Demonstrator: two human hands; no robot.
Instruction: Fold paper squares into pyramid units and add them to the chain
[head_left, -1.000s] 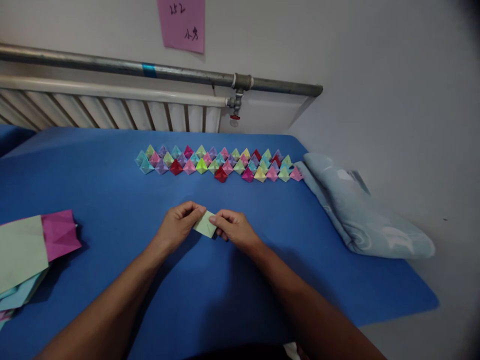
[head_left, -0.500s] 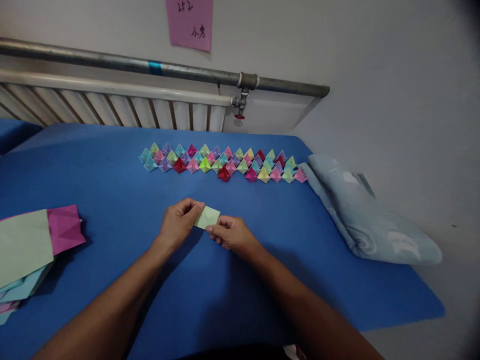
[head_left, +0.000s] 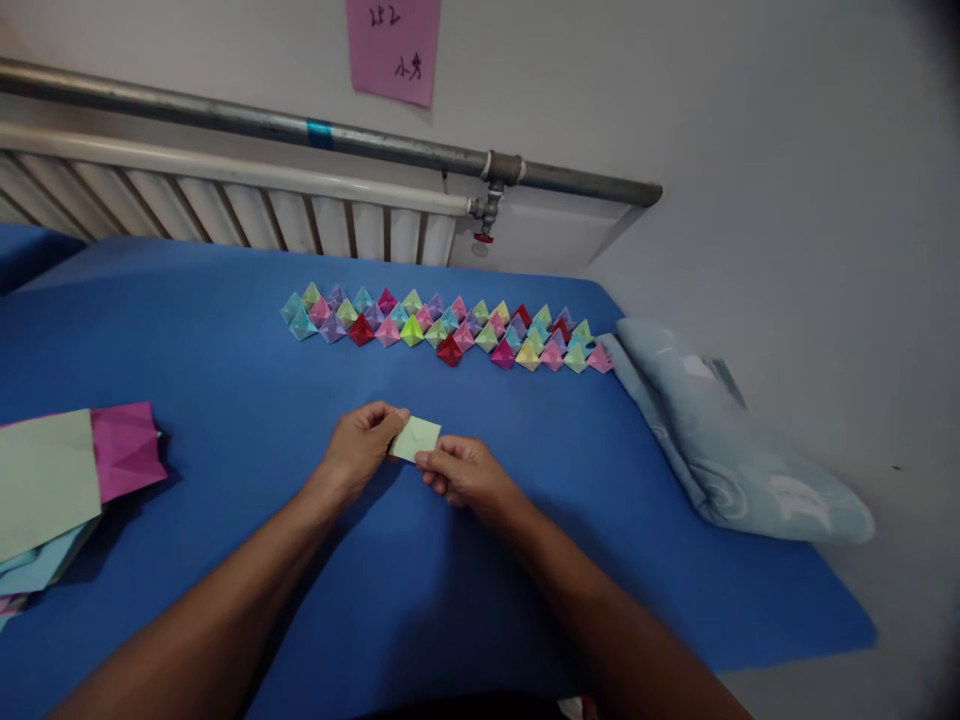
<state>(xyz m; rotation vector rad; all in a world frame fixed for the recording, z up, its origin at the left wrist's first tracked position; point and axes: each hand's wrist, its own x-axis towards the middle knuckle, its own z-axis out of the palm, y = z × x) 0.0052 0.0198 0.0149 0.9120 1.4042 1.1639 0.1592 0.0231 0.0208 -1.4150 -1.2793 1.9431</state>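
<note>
A small folded square of pale green paper is held over the blue table between my two hands. My left hand pinches its left side, thumb on top near the upper corner. At its lower right edge my right hand grips it between thumb and curled fingers. Faint crease lines show on the paper's upper face. Beyond my hands, several folded paper pieces in many colours lie in staggered rows, their points upward.
A stack of coloured paper sheets lies at the left, pale green and magenta on top. A folded light blue blanket rests on the right of the blue table. Behind it are a radiator, a metal pipe and a pink note.
The view has tilted slightly. Both hands keep their grip on the green paper, and a little more of its face shows. The paper rows and the stack lie as before.
</note>
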